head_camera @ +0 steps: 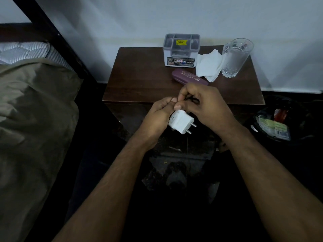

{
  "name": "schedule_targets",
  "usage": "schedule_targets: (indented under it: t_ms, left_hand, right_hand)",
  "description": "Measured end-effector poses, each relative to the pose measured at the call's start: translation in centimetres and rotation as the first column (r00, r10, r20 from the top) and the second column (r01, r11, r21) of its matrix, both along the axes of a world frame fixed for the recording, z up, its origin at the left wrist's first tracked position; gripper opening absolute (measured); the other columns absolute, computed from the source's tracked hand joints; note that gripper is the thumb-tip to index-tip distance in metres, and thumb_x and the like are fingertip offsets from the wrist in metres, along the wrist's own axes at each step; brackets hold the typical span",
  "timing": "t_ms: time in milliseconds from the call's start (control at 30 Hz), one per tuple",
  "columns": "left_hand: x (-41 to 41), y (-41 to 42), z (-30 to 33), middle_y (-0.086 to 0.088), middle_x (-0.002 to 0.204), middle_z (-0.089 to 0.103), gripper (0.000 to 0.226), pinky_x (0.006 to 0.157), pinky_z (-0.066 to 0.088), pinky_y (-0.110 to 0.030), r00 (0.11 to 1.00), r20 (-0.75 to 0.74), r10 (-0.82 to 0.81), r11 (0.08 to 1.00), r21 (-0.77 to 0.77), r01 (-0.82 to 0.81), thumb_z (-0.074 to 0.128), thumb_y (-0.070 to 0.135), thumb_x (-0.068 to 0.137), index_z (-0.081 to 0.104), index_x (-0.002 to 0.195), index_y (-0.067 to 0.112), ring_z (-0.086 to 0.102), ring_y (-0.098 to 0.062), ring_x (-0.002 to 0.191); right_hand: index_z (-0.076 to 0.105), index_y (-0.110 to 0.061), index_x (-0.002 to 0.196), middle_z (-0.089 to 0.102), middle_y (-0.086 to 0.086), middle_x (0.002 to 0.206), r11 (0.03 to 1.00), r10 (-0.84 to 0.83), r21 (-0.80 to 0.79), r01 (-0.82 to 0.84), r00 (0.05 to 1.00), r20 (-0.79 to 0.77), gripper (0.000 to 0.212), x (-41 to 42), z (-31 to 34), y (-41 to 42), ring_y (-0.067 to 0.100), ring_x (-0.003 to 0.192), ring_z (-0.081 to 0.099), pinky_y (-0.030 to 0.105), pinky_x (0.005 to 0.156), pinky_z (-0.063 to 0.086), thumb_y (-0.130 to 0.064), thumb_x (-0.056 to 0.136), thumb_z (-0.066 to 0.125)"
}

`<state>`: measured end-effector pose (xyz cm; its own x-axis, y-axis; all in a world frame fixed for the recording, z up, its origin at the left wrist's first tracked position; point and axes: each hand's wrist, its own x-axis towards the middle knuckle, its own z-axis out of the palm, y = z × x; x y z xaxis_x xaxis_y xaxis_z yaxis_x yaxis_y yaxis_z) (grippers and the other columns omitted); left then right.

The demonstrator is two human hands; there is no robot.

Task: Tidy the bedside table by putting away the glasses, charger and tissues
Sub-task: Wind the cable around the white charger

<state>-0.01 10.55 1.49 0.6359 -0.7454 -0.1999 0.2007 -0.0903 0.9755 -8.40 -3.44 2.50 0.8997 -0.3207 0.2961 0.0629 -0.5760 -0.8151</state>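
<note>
Below table's front edge, both hands meet on charger [181, 123]: left hand [158, 117] closed round white adapter body, pins pointing down-right; right hand [204, 103] closed, pinching dark cable [191, 98] at adapter's top. Organizer box [180, 51] sits up and away at table [139, 75] rear, w/ glasses case [187, 76] between. Right hand nearer it. Tissues [208, 64] lie loose beside tumbler [235, 56].

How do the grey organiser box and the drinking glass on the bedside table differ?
The organiser box is opaque, squarish and split into compartments, with printed labels; the glass is clear, round and one open cavity, with a cut pattern at its base. The box sits left of the tissues, the glass right of them. Both stand upright near the table back edge, untouched by either hand.
</note>
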Motion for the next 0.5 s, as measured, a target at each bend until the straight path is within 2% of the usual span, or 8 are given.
schedule_targets:
  t_ms: [100, 167, 267, 333, 433, 500]
  left_hand:
    - [-0.3, 0.1, 0.3, -0.003, 0.067, 0.065, 0.040, 0.045, 0.041, -0.023, 0.999, -0.048, -0.003, 0.999, -0.036, 0.002, 0.053, 0.055, 0.098, 0.071, 0.077, 0.026, 0.057, -0.011, 0.052]
    - [-0.2, 0.1, 0.5, -0.006, 0.071, 0.069, 0.041, 0.044, 0.042, -0.023, 0.998, -0.058, -0.027, 0.997, -0.077, 0.023, 0.055, 0.061, 0.093, 0.073, 0.079, 0.026, 0.061, -0.013, 0.054]
    - [-0.3, 0.3, 0.9, 0.000, 0.073, 0.071, 0.029, 0.052, 0.047, -0.026, 0.996, -0.070, -0.063, 0.990, -0.133, 0.053, 0.062, 0.052, 0.091, 0.075, 0.085, 0.027, 0.063, -0.012, 0.059]
    - [-0.3, 0.4, 1.1, 0.001, 0.076, 0.068, 0.021, 0.060, 0.051, -0.031, 0.994, -0.088, -0.058, 0.989, -0.143, 0.044, 0.065, 0.046, 0.092, 0.074, 0.089, 0.026, 0.064, -0.013, 0.064]
    - [0.0, 0.5, 1.4, 0.003, 0.073, 0.069, 0.024, 0.056, 0.055, -0.027, 0.992, -0.128, 0.006, 0.988, -0.155, -0.026, 0.061, 0.037, 0.099, 0.074, 0.081, 0.028, 0.065, -0.010, 0.063]
    - [0.1, 0.5, 1.4, 0.006, 0.074, 0.071, 0.028, 0.055, 0.055, -0.026, 0.988, -0.148, 0.049, 0.984, -0.162, -0.073, 0.059, 0.034, 0.100, 0.073, 0.076, 0.029, 0.067, -0.009, 0.064]
  right_hand:
    - [0.065, -0.019, 0.087, 0.068, -0.008, 0.081, 1.000, -0.021, -0.007, 0.022, 0.998, 0.052, 0.017, 0.0, 0.1, -0.1, 0.005, 0.075, 0.063, 0.032, 0.073, 0.053, -0.034, 0.086, 0.075]
    - [0.064, -0.015, 0.091, 0.065, -0.011, 0.081, 0.999, -0.042, -0.013, 0.043, 0.997, 0.062, 0.015, 0.0, 0.2, -0.2, 0.007, 0.077, 0.060, 0.031, 0.074, 0.051, -0.028, 0.092, 0.070]
    - [0.058, -0.010, 0.095, 0.062, -0.005, 0.080, 0.998, -0.057, -0.015, 0.058, 0.997, 0.058, 0.014, 0.0, 0.1, -0.2, 0.013, 0.073, 0.059, 0.033, 0.070, 0.050, -0.023, 0.100, 0.062]
    - [0.056, -0.010, 0.096, 0.059, -0.006, 0.076, 0.997, -0.064, -0.034, 0.065, 0.997, 0.043, 0.015, 0.1, 0.0, 0.0, 0.010, 0.069, 0.057, 0.028, 0.066, 0.047, -0.023, 0.103, 0.057]
    - [0.056, -0.012, 0.097, 0.058, -0.009, 0.073, 0.996, -0.066, -0.064, 0.065, 0.998, -0.008, 0.015, 0.2, -0.2, 0.2, 0.002, 0.067, 0.055, 0.019, 0.064, 0.042, -0.025, 0.104, 0.053]
    - [0.056, -0.014, 0.095, 0.060, -0.005, 0.073, 0.995, -0.050, -0.091, 0.045, 0.997, -0.051, 0.017, 0.3, -0.5, 0.4, 0.004, 0.066, 0.057, 0.025, 0.063, 0.045, -0.027, 0.106, 0.051]
